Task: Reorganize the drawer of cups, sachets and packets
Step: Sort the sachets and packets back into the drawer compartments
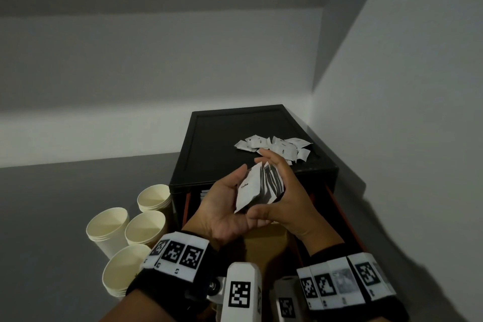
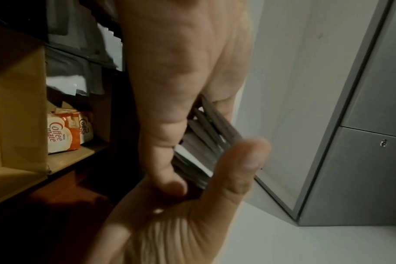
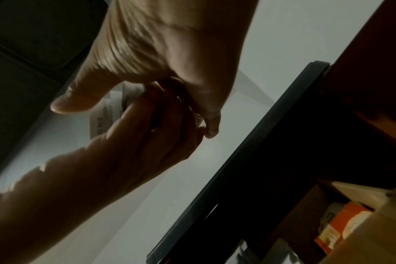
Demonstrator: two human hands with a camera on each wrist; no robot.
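Head view: both hands' fingers (image 1: 264, 217) curl round sachet stack (image 1: 257, 188).

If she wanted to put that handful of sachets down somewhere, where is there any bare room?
The left and rear of the black cabinet top lie bare, bordered on the right by the loose sachets. The grey floor left of the paper cups is bare too. It is crowded at the open drawer, under both hands holding the stack of sachets.

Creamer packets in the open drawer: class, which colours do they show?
Orange and white creamer packets, clearest in the left wrist view.
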